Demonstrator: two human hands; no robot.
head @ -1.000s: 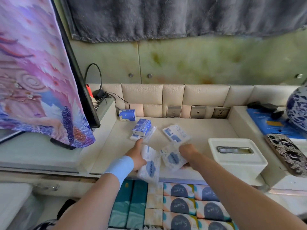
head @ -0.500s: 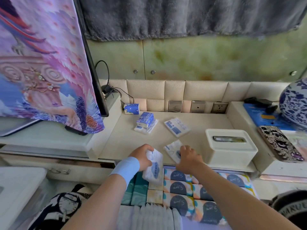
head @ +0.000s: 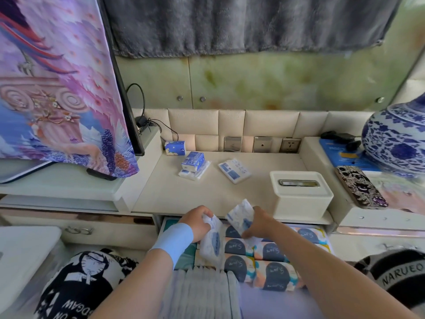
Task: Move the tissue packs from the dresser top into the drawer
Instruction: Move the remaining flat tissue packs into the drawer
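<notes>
Your left hand [head: 197,223] curls its fingers round a white tissue pack [head: 212,246] hanging over the open drawer [head: 161,226]. Your right hand [head: 261,224] pinches a second pack [head: 240,215] at the bench's [head: 184,194] front edge. A flat pack [head: 234,170] lies farther back.

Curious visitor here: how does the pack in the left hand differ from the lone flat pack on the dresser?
The held pack hangs over the drawer; the flat pack lies on the dresser top. The held pack shows a blue oval, the flat pack blue rectangles. Both are white.
</notes>
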